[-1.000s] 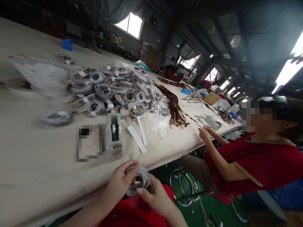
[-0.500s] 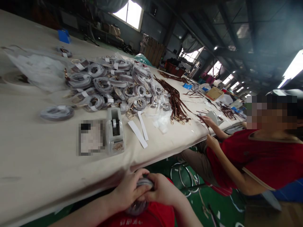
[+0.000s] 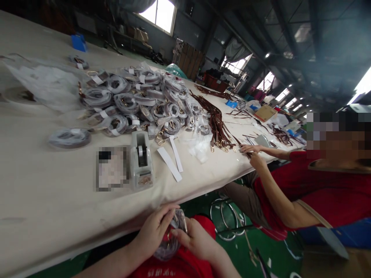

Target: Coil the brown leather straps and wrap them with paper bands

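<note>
a roll (image 3: 17, 96) lies at the far left of the table (image 3: 43, 189), next to a clear bag (image 3: 49, 87). nearer is a loose coil (image 3: 69, 138) in wrapping, apart from the heap (image 3: 139, 101) of similar ones, which shows white labels and gold clips. below the heap, a blurred patch (image 3: 112, 170) sits just beside the tape dispenser (image 3: 142, 160). the left hand (image 3: 158, 227) grips the left side of the held coil (image 3: 165, 251), which is over the lap, just off the table edge. two white strips (image 3: 170, 165) lie to the right of the dispenser. the right hand (image 3: 197, 237) grasps the held coil from the right, thumb across it. farther right, brown straps (image 3: 217, 125) lie bunched, and a co-worker (image 3: 286, 200) in red has both hands at the table's near edge
</note>
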Demonstrator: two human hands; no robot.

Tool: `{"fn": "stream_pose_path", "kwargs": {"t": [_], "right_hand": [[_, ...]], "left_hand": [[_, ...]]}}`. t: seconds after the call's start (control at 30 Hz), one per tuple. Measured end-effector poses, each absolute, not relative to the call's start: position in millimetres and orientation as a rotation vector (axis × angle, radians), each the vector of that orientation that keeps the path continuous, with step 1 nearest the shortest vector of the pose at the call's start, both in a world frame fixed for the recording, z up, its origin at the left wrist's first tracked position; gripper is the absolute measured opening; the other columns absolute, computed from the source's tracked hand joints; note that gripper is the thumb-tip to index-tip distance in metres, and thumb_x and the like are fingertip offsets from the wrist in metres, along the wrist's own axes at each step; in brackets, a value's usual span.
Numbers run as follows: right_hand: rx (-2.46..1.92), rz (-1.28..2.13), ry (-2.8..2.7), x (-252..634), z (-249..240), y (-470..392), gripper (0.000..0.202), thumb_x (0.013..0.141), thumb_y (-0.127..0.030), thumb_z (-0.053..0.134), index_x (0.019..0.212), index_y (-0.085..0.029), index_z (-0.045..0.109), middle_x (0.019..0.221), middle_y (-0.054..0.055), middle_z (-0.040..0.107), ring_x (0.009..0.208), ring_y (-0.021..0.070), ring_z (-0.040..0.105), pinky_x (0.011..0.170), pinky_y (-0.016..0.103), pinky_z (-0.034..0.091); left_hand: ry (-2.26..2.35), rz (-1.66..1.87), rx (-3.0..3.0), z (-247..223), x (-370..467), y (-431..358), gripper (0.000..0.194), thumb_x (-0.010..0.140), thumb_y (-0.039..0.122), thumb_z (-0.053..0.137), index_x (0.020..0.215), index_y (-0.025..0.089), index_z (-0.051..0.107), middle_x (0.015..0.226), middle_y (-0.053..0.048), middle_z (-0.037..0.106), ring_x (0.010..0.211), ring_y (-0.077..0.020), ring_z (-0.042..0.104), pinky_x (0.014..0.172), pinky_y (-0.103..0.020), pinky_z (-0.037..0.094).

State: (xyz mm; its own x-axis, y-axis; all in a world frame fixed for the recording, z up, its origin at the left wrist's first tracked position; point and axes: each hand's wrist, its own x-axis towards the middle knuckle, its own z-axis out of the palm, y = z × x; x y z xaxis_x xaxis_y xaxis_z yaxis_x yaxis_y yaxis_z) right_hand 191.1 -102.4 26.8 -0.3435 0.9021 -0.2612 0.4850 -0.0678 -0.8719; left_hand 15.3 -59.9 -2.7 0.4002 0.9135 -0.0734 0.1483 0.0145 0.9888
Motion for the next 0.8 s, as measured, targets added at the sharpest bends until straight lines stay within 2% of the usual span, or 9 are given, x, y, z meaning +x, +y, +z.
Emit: {"fn": "stream_pose_path", "kwargs": {"t": [0.1, 0.27, 0.37, 0.5, 0.63, 0.8], "right_hand": [[-1.445, 1.482, -1.773, 193, 23, -106, 0.032, 0.094, -0.046, 0.053, 0.097, -0.016, 0.065, 0.081, 0.001, 0.062, 0.070, 0.0147, 0.050, 0.067, 0.023, 0.045], [-1.278, 1.711, -1.580, 184, 9, -118, 0.042, 0.093, -0.053, 0.050, 0.099, -0.015, 0.067, 0.084, 0.002, 0.062, 0.072, 0.0152, 0.054, 0.068, 0.023, 0.046], [-1.363, 1.679, -1.482, 175, 5, -124, 0.030, 0.092, -0.042, 0.053, 0.094, -0.014, 0.066, 0.080, 0.002, 0.062, 0.068, 0.0146, 0.055, 0.063, 0.022, 0.045], [-1.633, 1.387, -1.689, 168, 19, -125, 0.012, 0.084, -0.022, 0.054, 0.090, -0.017, 0.064, 0.080, 0.001, 0.065, 0.069, 0.0156, 0.058, 0.063, 0.022, 0.043], [-1.783, 1.205, -1.906, 164, 37, -123, 0.011, 0.080, -0.019, 0.054, 0.087, -0.020, 0.063, 0.077, 0.001, 0.067, 0.065, 0.0159, 0.059, 0.058, 0.022, 0.040], [-1.719, 1.297, -1.855, 156, 39, -122, 0.023, 0.078, -0.015, 0.050, 0.095, -0.020, 0.064, 0.085, 0.001, 0.071, 0.072, 0.0173, 0.065, 0.063, 0.021, 0.047]], "left_hand": [[1.016, 0.834, 1.500, -9, 9, -67, 0.034, 0.095, 0.042, 0.043, 0.111, 0.023, 0.067, 0.111, -0.007, 0.074, 0.107, -0.0228, 0.067, 0.099, -0.031, 0.049], [0.935, 0.675, 1.448, -19, 4, -74, 0.034, 0.098, 0.042, 0.041, 0.101, 0.023, 0.069, 0.096, -0.003, 0.076, 0.092, -0.0193, 0.070, 0.086, -0.024, 0.053], [0.925, 0.623, 1.397, -24, 4, -74, 0.035, 0.097, 0.044, 0.042, 0.103, 0.022, 0.068, 0.099, -0.003, 0.076, 0.095, -0.0195, 0.070, 0.087, -0.024, 0.052], [0.950, 0.623, 1.328, -26, 4, -76, 0.035, 0.096, 0.045, 0.043, 0.104, 0.021, 0.067, 0.104, -0.004, 0.076, 0.101, -0.0204, 0.068, 0.092, -0.025, 0.050], [0.969, 0.634, 1.284, -22, 3, -78, 0.035, 0.094, 0.045, 0.042, 0.100, 0.020, 0.066, 0.098, -0.004, 0.076, 0.095, -0.0212, 0.069, 0.087, -0.027, 0.052], [0.995, 0.648, 1.344, -19, 1, -80, 0.037, 0.095, 0.046, 0.039, 0.098, 0.022, 0.066, 0.091, -0.003, 0.075, 0.094, -0.0219, 0.069, 0.085, -0.027, 0.053]]}}
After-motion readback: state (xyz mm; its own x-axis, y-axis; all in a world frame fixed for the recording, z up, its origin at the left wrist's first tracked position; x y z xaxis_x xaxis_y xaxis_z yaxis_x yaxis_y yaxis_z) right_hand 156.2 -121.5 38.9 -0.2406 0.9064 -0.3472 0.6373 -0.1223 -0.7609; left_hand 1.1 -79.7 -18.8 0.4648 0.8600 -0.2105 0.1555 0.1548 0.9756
